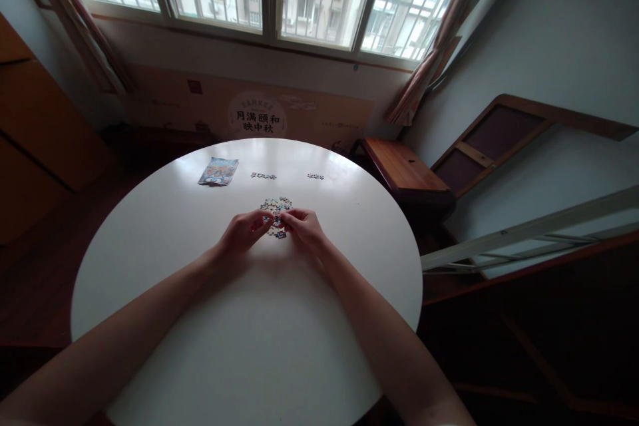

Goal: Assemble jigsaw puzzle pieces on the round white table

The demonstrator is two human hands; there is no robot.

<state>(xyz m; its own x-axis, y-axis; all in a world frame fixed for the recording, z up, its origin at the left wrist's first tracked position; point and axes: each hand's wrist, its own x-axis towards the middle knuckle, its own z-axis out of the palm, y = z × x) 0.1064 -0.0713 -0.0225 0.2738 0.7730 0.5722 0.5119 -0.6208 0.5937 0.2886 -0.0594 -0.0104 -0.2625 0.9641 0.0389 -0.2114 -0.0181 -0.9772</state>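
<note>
A small pile of jigsaw puzzle pieces (277, 204) lies on the white round table (269, 339), in front of my hands. Over the pile's left side, my left hand (243, 229) is closed, thumb and forefinger curved together at a puzzle piece. From the right, my right hand (305, 226) pinches a small dark puzzle piece between thumb and fingertips. The two sets of fingertips almost meet, and the pieces there are too small to make out clearly. A dark blue piece (280, 235) sits at the pile's near edge.
Farther back are a row of puzzle pieces (263, 176), a smaller group of pieces (315, 176) and a colourful picture packet (218, 172). Beyond the table's right edge stands a wooden-topped stool or cabinet (402, 163). A printed cardboard panel (309, 103) stands under the window.
</note>
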